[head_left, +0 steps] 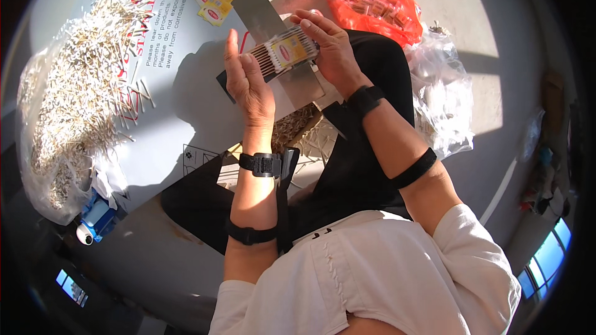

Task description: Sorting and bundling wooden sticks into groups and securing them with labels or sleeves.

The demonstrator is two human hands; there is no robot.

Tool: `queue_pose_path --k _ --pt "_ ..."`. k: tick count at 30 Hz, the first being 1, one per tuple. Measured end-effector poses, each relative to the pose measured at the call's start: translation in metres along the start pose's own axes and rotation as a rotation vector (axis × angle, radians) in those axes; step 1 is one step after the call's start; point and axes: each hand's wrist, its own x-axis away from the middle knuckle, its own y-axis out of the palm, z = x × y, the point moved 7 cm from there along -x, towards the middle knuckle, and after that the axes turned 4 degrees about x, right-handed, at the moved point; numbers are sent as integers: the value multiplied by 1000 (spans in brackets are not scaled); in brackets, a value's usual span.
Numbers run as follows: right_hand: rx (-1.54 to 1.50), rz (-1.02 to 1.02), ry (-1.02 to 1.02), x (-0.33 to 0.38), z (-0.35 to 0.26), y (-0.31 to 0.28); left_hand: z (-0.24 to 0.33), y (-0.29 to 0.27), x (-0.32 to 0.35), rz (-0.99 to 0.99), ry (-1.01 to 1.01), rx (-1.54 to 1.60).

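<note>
Between my two hands, above the table's corner, is a flat clear pack of cotton swabs [287,51] with a yellow label, its brown sticks lying side by side. My left hand [249,84] is at the pack's left end, with one finger pointing up and the thumb bent against the sticks. At the right end my right hand [335,53] grips the pack, fingers curled over its far side. The left palm hides part of that end. Yellow label cards [212,0] lie loose on the table beyond my hands.
Loose cotton swabs [81,87] spill from a clear bag on the left of the grey printed table [161,111]. An orange-red bag [379,6] of packs is at the far right, beside clear plastic bags [444,93]. A blue-and-white object [94,220] sits by the table's near-left edge.
</note>
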Motion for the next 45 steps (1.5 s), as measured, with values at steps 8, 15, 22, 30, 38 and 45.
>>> queue_pose_path --k 8,15,22,30,38,45 --pt "139 -6 -54 2 4 3 -4 7 -2 109 -6 211" --pt "124 -7 -115 7 -5 11 2 26 -5 121 -10 208" --pt "106 -32 -144 9 -9 17 -1 45 -11 153 -46 475" --pt "80 -56 -140 11 -12 16 -8 43 -18 18 -113 797" --pt "145 -30 -93 5 -3 16 -21 16 -18 132 -108 717" --pt "862 375 -718 26 -63 7 -57 -172 -15 499 -90 -408"
